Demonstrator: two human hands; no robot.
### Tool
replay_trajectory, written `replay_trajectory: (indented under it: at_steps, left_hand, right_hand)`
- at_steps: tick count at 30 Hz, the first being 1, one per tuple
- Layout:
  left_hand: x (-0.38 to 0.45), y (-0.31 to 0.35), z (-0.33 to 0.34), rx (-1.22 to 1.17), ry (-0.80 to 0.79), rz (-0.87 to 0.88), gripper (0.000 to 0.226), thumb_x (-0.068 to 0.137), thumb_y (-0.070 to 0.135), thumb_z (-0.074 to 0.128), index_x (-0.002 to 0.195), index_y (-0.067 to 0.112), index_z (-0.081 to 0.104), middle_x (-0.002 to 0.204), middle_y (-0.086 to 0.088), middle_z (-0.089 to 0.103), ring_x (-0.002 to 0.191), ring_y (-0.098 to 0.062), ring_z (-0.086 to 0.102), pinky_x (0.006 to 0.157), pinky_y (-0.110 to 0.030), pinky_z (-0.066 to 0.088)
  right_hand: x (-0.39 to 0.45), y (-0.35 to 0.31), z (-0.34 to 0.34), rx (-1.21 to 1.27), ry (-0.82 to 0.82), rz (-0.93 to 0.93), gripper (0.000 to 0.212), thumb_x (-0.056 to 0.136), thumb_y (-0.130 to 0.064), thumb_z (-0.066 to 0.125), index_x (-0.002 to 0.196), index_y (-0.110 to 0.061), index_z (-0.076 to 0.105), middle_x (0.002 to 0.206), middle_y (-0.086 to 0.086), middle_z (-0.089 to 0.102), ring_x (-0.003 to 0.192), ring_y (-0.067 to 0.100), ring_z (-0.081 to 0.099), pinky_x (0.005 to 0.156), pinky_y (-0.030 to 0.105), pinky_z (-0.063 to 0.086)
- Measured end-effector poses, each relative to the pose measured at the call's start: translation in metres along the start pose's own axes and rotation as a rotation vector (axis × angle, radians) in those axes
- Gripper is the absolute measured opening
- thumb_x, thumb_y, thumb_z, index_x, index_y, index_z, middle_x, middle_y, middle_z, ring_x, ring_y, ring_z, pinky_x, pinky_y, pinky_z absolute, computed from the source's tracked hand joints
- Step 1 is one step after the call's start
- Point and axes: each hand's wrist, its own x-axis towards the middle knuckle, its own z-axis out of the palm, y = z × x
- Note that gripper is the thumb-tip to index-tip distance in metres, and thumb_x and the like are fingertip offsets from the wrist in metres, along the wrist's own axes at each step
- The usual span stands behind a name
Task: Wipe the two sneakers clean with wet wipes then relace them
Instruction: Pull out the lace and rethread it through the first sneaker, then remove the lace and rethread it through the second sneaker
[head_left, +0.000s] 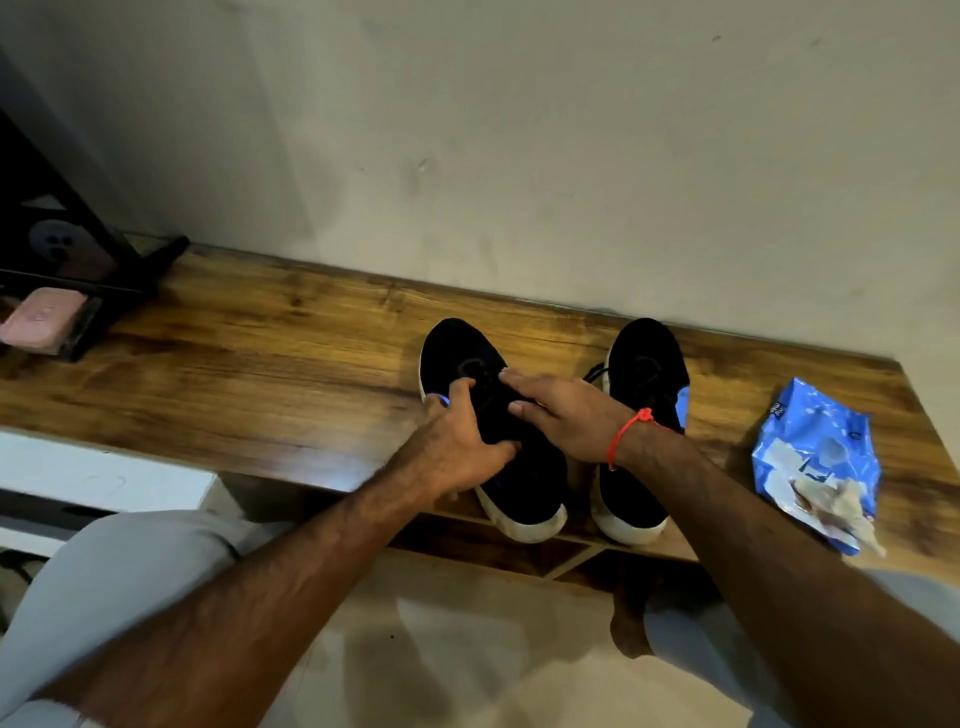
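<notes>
1. Two black sneakers stand side by side on the wooden shelf (270, 353), toes toward the wall, heels overhanging its near edge.
2. Left hand (460, 447) grips the left sneaker (467, 364) at its side and collar.
3. Right hand (558, 410) lies flat and open across that shoe's laces.
4. Right sneaker (649, 364) sits untouched at 3 o'clock.
5. Wipes pack (815, 452), used wipe (841, 506) on it, lies further at 3 o'clock near the shelf's right end.
6. At 9 o'clock the shelf is bare up to the rack (104, 291).
</notes>
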Motion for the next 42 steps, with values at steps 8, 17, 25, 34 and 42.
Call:
replay_trajectory:
  at_steps: [8, 17, 25, 34, 42]
  left_hand:
    - [0.002, -0.021, -0.018, 0.279, 0.139, 0.028, 0.068, 0.099, 0.038, 0.054, 0.156, 0.038, 0.019, 0.137, -0.017, 0.033, 0.090, -0.025, 0.056, 0.074, -0.042, 0.059]
    - [0.011, -0.053, -0.054, 0.387, 0.126, -0.070, 0.065, 0.101, 0.038, 0.049, 0.156, 0.051, 0.016, 0.145, -0.014, 0.028, 0.099, -0.030, 0.059, 0.080, -0.045, 0.061]
    - [0.016, -0.050, -0.073, 0.361, 0.080, -0.111, 0.073, 0.098, 0.042, 0.056, 0.158, 0.049, 0.015, 0.143, -0.013, 0.028, 0.109, -0.034, 0.058, 0.082, -0.048, 0.061]
    - [-0.013, -0.009, -0.065, 0.547, 0.277, -0.014, 0.106, 0.087, 0.041, 0.069, 0.160, 0.028, -0.006, 0.163, -0.006, -0.010, 0.142, -0.042, 0.016, 0.109, -0.058, 0.033]
    - [-0.013, 0.041, 0.001, 0.486, 0.160, 0.445, 0.064, 0.095, 0.036, 0.059, 0.154, 0.033, 0.034, 0.160, 0.001, 0.024, 0.142, -0.025, 0.025, 0.115, -0.050, 0.025]
  right_hand:
    - [0.000, -0.011, 0.015, 0.153, -0.032, 0.021, 0.055, 0.106, -0.028, 0.042, 0.157, -0.018, 0.024, 0.163, -0.004, 0.022, 0.149, 0.009, 0.018, 0.120, 0.022, 0.015]
    - [0.026, -0.036, 0.040, 0.187, -0.022, -0.040, 0.062, 0.106, -0.022, 0.042, 0.159, -0.020, 0.010, 0.165, -0.010, 0.007, 0.151, 0.007, 0.009, 0.122, 0.024, 0.013]
    - [0.016, -0.029, 0.017, 0.317, 0.146, 0.011, 0.047, 0.104, -0.009, 0.042, 0.149, -0.022, 0.042, 0.150, -0.002, 0.046, 0.133, 0.015, 0.047, 0.111, 0.035, 0.040]
    - [-0.055, 0.061, -0.048, 0.005, 0.416, 0.568, 0.067, 0.078, -0.018, 0.059, 0.143, -0.022, 0.044, 0.129, 0.019, 0.050, 0.122, 0.041, 0.047, 0.106, 0.040, 0.041]
    - [-0.078, 0.077, -0.001, 0.091, 0.153, 0.586, 0.079, 0.084, -0.015, 0.070, 0.151, -0.017, 0.027, 0.141, 0.020, 0.035, 0.118, 0.043, 0.053, 0.096, 0.037, 0.047]
